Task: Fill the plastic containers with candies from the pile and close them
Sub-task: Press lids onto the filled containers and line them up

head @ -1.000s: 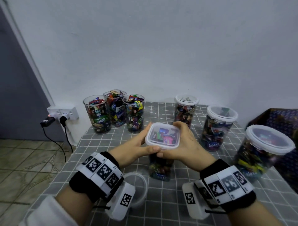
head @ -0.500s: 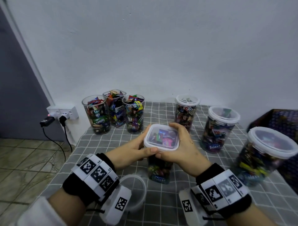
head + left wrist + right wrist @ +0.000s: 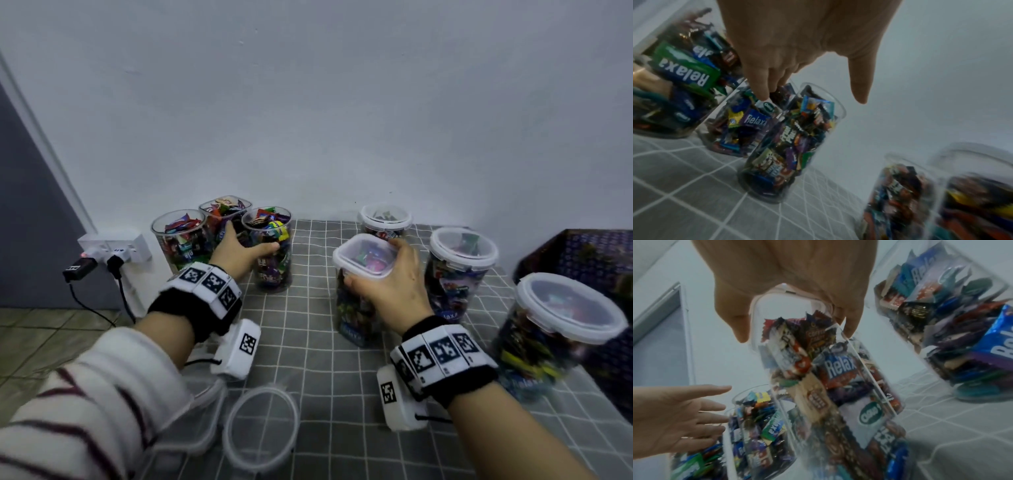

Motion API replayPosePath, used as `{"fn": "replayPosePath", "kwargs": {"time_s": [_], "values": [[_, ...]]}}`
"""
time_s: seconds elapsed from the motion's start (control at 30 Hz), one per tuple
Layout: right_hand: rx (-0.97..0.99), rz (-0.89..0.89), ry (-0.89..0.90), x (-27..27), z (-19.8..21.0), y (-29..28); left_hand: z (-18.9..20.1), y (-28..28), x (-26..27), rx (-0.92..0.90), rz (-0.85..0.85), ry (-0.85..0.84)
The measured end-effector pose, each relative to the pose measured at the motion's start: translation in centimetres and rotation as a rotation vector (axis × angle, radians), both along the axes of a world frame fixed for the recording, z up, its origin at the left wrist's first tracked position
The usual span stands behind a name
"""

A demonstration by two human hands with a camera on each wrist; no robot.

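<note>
Candy tub [image 3: 359, 291], square-lidded and packed with wrapped sweets, sits in your right hand [image 3: 394, 287], whose fingers and thumb curl over the top corners of its snapped-on lid [image 3: 363, 255] while the tub tilts above the checked tablecloth [image 3: 308, 342], just in front of the three closed round tubs: one at the back [image 3: 385, 221], one beside it [image 3: 459, 270] and a larger one near the right edge [image 3: 561, 332]. Carry it by the body as well as the lid if you can, for a grip on the lid alone may pop the seal under that weight; set it down upright among the closed ones, clear of their rims. Your left hand [image 3: 239, 253] reaches with fingers straight and spread, holding nothing, toward the three uncovered tubs at the back left; its fingertips [image 3: 764, 95] hang just above the rim of the round open tub [image 3: 270, 250], with the square open tub [image 3: 222, 219] and the other round one [image 3: 180, 240] behind. Close round the wall below the rim, not the rim itself, and draw the tub toward you without nudging its neighbours, which stand very close. A loose round lid [image 3: 262, 428] lies near your left sleeve [image 3: 85, 411]; match it to a round mouth and press all round its edge. No loose pile of sweets shows in these views, and every tub looks full, so capping appears to be what remains.
</note>
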State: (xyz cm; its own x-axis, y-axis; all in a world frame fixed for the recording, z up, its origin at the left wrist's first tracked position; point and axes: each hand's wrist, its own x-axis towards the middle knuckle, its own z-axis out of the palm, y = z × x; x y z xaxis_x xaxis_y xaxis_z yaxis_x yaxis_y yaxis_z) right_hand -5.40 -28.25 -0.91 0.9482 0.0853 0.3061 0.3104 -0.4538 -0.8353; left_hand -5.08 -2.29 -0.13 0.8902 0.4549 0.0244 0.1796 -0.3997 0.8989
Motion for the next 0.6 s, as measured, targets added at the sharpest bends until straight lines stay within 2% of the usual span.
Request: {"fn": "replayPosePath", "kwargs": {"time_s": [0.1,0.23,0.33,0.4,0.47,0.53,0.6], "values": [[-0.054,-0.051,-0.021,0.5,-0.1,-0.1,-0.6,0.4,2.2,-0.01,0.053,0.024],[-0.142,-0.084,-0.048,0.4,-0.1,-0.3,-1.4,0.6,3.3,-0.011,0.038,0.0],[-0.338,-0.082,-0.101,-0.2,0.3,-0.6,-1.9,0.4,3.5,0.01,0.03,-0.017],[-0.404,-0.079,-0.201,-1.1,0.6,-0.6,-1.8,0.5,3.6,0.042,0.043,-0.025],[-0.32,-0.095,-0.394,-2.6,1.1,-0.2,-1.5,0.6,3.6,0.056,0.038,0.005],[-0.179,-0.016,-0.508,-4.1,1.9,0.4,-1.4,0.9,3.4,0.066,0.017,0.025],[-0.191,0.223,-0.413,-5.7,2.7,1.3,-1.2,1.0,2.8,0.039,-0.032,0.008]]}}
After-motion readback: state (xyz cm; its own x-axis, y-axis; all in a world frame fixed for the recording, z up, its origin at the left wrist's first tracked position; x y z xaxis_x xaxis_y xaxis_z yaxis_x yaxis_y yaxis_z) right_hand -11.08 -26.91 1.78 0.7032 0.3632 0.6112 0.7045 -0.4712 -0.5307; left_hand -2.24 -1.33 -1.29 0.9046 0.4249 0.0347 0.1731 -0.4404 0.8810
